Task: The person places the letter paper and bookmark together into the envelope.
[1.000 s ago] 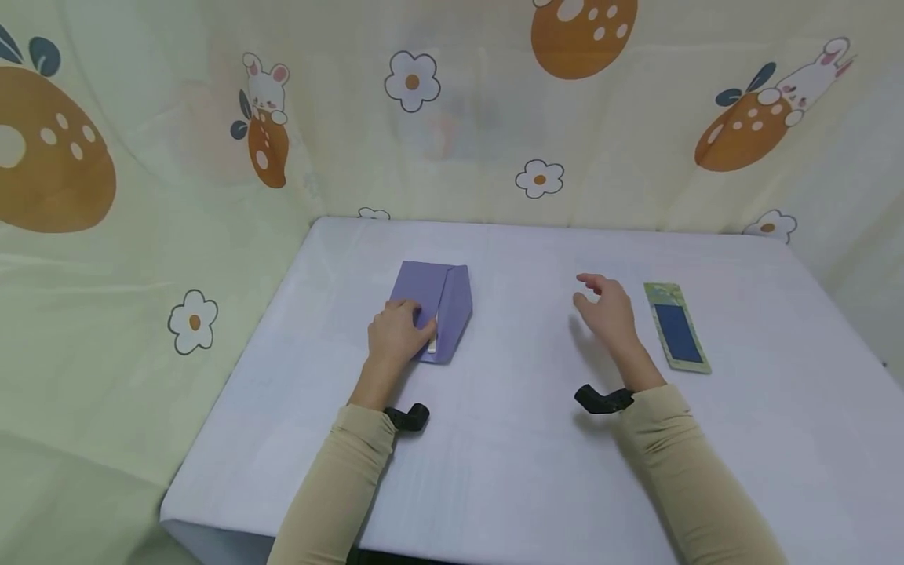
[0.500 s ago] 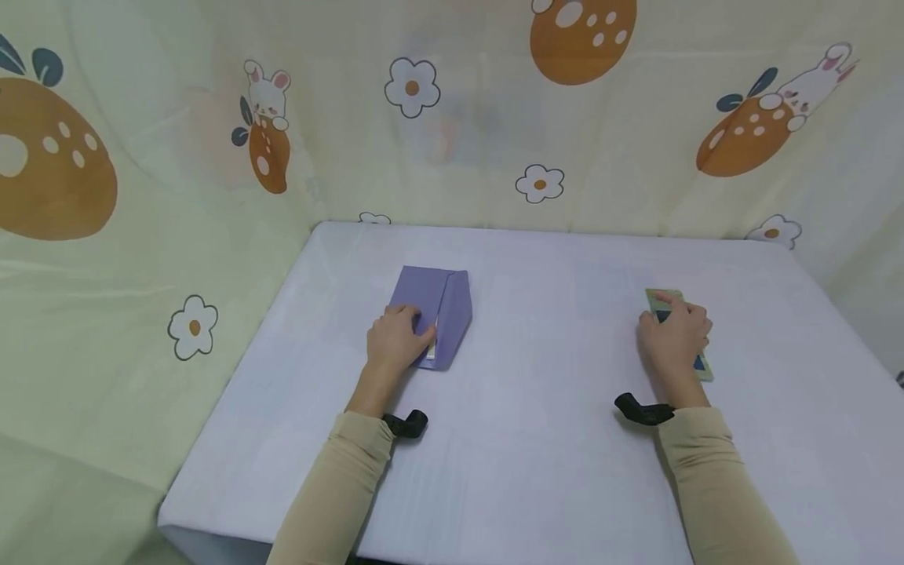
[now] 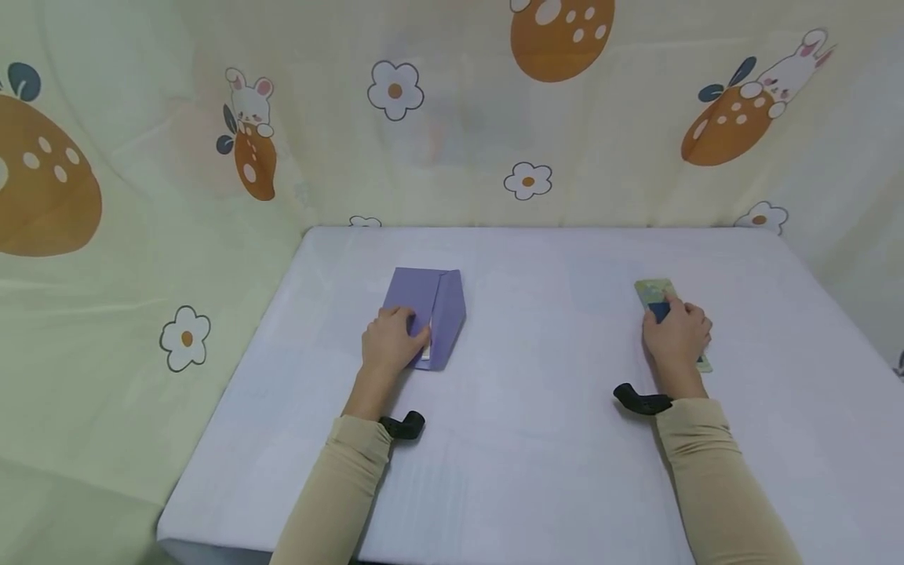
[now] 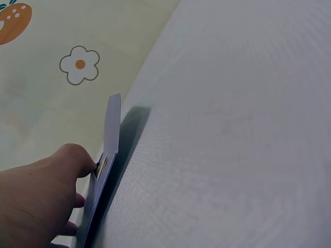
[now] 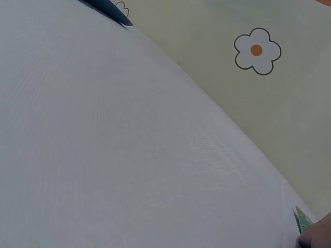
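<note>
My left hand (image 3: 388,339) holds the near left part of a purple envelope (image 3: 450,314) on the table's left side. The flap is folded out to the right, and a whitish slip (image 3: 427,351) shows at its opening. In the left wrist view the thumb (image 4: 77,157) presses at that opening, below the raised flap (image 4: 112,124). Over on the right, my right hand (image 3: 676,333) grips a flat green card with a dark blue panel (image 3: 653,290) by its long sides. Most of the card is hidden under the hand; one green corner (image 5: 303,219) shows in the right wrist view.
A white-covered table (image 3: 523,439) spreads between and in front of the hands. Behind and to the left hangs a pale yellow curtain (image 3: 452,196) with flowers and rabbits. Black wrist mounts (image 3: 404,426) stick out from both wrists.
My right hand has moved right from above the bare table onto the green card and taken hold of it. The left hand has stayed on the envelope. The head view has shifted slightly.
</note>
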The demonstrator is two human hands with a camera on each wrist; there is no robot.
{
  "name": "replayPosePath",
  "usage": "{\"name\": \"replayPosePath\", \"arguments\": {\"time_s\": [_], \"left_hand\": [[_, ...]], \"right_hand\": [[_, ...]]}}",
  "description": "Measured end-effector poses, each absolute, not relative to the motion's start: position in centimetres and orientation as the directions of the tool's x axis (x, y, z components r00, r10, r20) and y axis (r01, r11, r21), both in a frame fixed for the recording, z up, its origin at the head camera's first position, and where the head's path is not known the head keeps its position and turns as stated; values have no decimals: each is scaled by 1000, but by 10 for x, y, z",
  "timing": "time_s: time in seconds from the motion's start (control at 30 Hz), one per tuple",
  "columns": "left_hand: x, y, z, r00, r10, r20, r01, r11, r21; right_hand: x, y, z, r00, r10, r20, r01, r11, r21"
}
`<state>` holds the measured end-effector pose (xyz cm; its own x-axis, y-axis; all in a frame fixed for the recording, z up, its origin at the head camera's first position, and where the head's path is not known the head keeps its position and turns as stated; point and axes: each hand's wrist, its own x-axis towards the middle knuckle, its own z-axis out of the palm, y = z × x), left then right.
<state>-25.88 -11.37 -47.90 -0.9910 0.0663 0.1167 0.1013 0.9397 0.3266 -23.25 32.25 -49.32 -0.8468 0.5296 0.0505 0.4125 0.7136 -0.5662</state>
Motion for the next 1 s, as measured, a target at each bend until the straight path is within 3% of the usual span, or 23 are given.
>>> {"name": "replayPosePath", "arguments": {"time_s": [0.17, 0.5, 0.7, 1.0], "left_hand": [[-259, -116, -478, -989, 66, 131, 106, 942, 319], [-258, -118, -475, -988, 60, 141, 105, 935, 339], [-258, -116, -477, -986, 68, 150, 115, 936, 332], [-257, -113, -479, -985, 87, 151, 133, 935, 328]], "right_hand": [[-233, 321, -489, -840, 539, 54, 433, 728, -531], [-236, 326, -482, -782, 611, 122, 416, 659, -627], [-226, 353, -481, -765, 643, 22, 439, 547, -713], [-218, 381, -487, -649, 757, -74, 479, 332, -812]]}}
